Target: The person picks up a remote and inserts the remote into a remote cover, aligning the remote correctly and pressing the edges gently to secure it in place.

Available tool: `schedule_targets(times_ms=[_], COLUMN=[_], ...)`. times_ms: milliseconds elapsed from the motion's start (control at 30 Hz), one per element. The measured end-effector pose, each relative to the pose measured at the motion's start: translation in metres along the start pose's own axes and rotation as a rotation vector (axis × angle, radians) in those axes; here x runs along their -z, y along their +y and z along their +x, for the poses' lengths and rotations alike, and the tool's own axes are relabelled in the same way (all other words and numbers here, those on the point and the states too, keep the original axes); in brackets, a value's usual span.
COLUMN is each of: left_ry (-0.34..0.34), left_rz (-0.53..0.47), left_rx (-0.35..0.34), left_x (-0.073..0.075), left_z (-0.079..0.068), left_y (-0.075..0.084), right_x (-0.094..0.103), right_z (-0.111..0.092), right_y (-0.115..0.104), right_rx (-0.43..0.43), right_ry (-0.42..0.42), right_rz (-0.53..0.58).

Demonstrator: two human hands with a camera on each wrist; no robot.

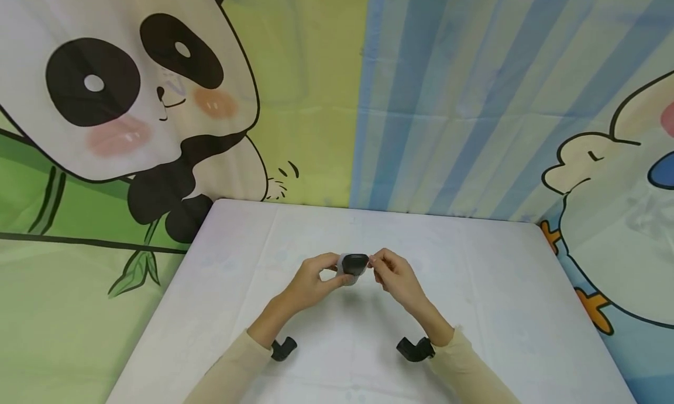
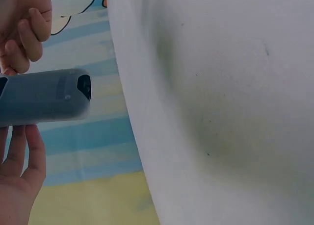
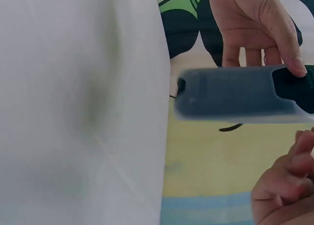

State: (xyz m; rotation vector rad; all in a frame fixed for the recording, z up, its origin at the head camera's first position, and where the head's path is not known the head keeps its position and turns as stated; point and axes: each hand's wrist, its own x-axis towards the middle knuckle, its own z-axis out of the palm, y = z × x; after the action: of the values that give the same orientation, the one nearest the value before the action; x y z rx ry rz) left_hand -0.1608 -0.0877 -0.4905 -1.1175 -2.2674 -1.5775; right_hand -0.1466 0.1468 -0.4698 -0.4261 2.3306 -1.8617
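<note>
A long dark remote control sits inside a frosted, translucent cover, held above the white table. One black end is bare of the cover. My left hand grips it from the left side, thumb on the near face and fingers behind. At the opposite edge, my right hand pinches the cover's rim by the bare end between thumb and index finger; its other fingers curl loosely. In the left wrist view the cover's closed end shows a dark cutout. The buttons cannot be seen.
The white-covered table spreads beneath both hands. Behind it hangs a printed cloth with a panda and stripes. Black curved camera mounts stick out at both wrists, close to the cream sleeves.
</note>
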Motion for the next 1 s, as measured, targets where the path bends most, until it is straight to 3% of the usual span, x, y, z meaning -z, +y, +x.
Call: schedule_targets(times_ms=[167,300,400,500,700,833,1000], left_ry=[0.015,0.016,-0.004,-0.038,-0.153,-0.229,-0.214], left_rz=[-0.14,-0.204,-0.222,-0.201,-0.122,-0.093,-0.115], left_rx=[0.171,0.227,0.203,0.13,-0.021,-0.019,0.012], left_x=[-0.001,-0.001,0.0,0.001,0.008,0.011,0.01], left_z=[-0.001,0.0,-0.001,-0.002,0.0,0.0,0.0], left_y=[0.003,0.004,0.003,0.003,0.005,0.008,0.009], right_x=[-0.003,-0.006,-0.008,-0.008,0.0,0.005,0.004], right_z=[-0.006,-0.007,-0.008,-0.007,-0.005,-0.005,-0.002], right_y=[-0.027,-0.04,-0.041,-0.042,-0.044,-0.044,-0.03], right_rx=[0.346,0.502,0.556,0.595,0.611,0.611,0.632], right_ry=[0.1,0.148,0.167,0.149,0.001,-0.081,0.009], right_rz=[-0.142,-0.226,-0.267,-0.28,-0.259,-0.243,-0.221])
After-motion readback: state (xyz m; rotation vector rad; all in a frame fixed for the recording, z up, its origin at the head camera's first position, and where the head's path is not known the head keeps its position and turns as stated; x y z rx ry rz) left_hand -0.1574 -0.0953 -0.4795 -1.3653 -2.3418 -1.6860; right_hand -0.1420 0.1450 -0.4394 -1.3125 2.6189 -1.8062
